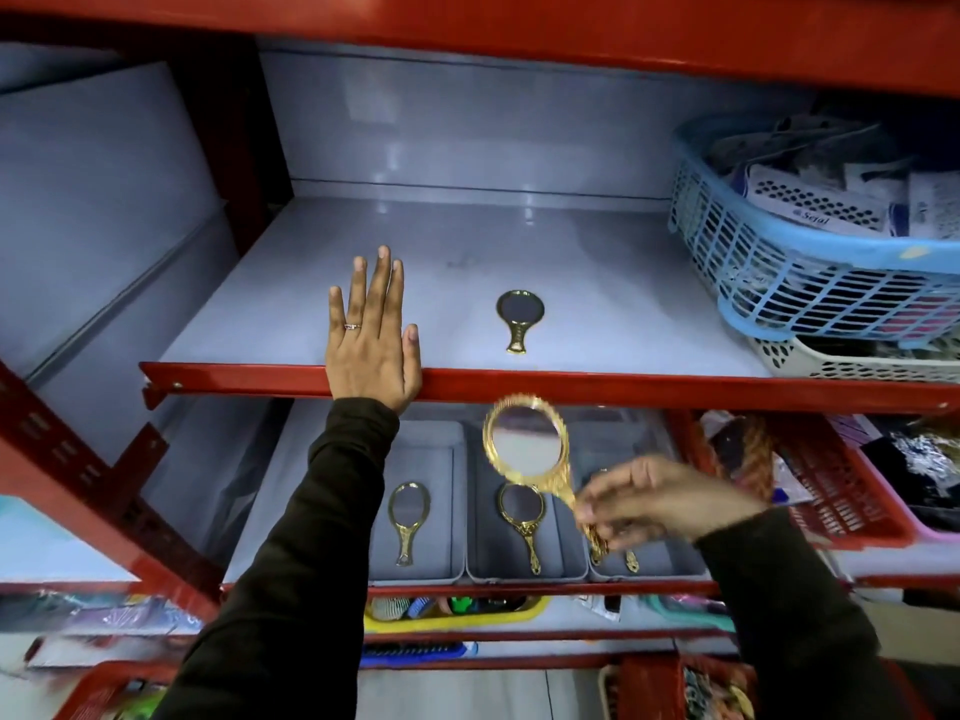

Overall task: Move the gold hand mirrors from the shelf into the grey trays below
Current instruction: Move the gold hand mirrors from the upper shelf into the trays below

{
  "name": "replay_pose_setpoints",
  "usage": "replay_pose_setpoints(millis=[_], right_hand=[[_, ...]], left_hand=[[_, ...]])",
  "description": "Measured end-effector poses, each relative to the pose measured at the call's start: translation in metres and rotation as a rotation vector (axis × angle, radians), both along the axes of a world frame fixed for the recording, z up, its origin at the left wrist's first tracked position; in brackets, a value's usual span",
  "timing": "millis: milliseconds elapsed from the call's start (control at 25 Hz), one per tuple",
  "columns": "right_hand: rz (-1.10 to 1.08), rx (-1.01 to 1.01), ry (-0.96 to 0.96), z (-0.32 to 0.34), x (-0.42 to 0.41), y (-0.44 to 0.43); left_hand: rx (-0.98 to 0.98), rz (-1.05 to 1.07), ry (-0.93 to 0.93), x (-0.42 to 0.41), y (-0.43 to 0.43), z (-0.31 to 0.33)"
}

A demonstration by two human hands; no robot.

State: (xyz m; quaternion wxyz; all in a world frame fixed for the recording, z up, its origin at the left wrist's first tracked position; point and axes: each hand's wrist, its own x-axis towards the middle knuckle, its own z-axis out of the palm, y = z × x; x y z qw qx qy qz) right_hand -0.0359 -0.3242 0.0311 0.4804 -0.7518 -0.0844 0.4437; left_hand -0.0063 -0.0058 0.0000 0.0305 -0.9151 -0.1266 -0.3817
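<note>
My right hand (660, 504) grips the handle of a gold hand mirror (527, 441), held tilted in the air just below the shelf edge, above the middle and right grey trays. One small gold mirror (519, 317) lies on the grey shelf (597, 283). My left hand (371, 335) rests flat and open on the shelf's front edge. Below, the left grey tray (421, 569) holds one gold mirror (408, 517), and the middle tray (475, 537) holds another gold mirror (523, 519). In the right tray (660, 571) a gold handle tip (631, 561) shows under my hand.
A blue basket (810, 262) full of packets sits on a white basket (852, 361) at the shelf's right end. Red baskets (831, 491) stand right of the trays. Red metal uprights (67, 459) frame the left side. A yellow tray (457, 618) lies below.
</note>
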Motion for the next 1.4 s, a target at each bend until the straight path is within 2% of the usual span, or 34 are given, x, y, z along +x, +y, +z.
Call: replay_pose_setpoints(millis=[120, 280, 440, 560, 640, 760, 840, 1000, 1120, 1240, 1320, 1400], right_hand=[[-0.137, -0.125, 0.145, -0.076, 0.005, 0.004], [-0.499, -0.198, 0.157, -0.171, 0.041, 0.031], [-0.435, -0.429, 0.029, -0.246, 0.072, 0.044], [-0.418, -0.532, 0.015, -0.323, 0.100, 0.036], [-0.411, -0.611, -0.024, -0.338, 0.105, 0.038], [-0.450, -0.668, -0.164, -0.303, 0.084, 0.056], [-0.370, -0.758, -0.313, -0.267, 0.068, 0.066], [-0.350, -0.715, -0.341, -0.227, 0.056, 0.065], [-0.269, -0.490, -0.338, -0.160, 0.045, 0.067], [-0.182, -0.074, -0.287, -0.050, 0.025, 0.073], [-0.229, 0.170, -0.427, 0.016, 0.023, 0.083], [-0.412, 0.178, -0.630, 0.047, 0.051, 0.097]], left_hand=[[0.017, 0.006, -0.011, 0.001, 0.000, -0.002], [0.013, 0.003, -0.018, 0.003, 0.001, -0.003], [0.015, -0.006, -0.040, 0.006, 0.002, -0.003], [0.017, -0.023, -0.063, 0.006, 0.002, -0.004], [0.023, -0.029, -0.073, 0.006, 0.003, -0.004], [0.023, -0.024, -0.071, 0.006, 0.002, -0.003], [0.024, -0.018, -0.062, 0.006, 0.002, -0.003], [0.022, -0.017, -0.055, 0.006, 0.002, -0.004], [0.010, -0.022, -0.066, 0.006, 0.002, -0.003], [0.000, -0.022, -0.070, 0.005, 0.002, -0.003], [-0.005, -0.025, -0.068, 0.004, 0.001, -0.004], [-0.009, -0.025, -0.069, 0.004, 0.002, -0.003]])
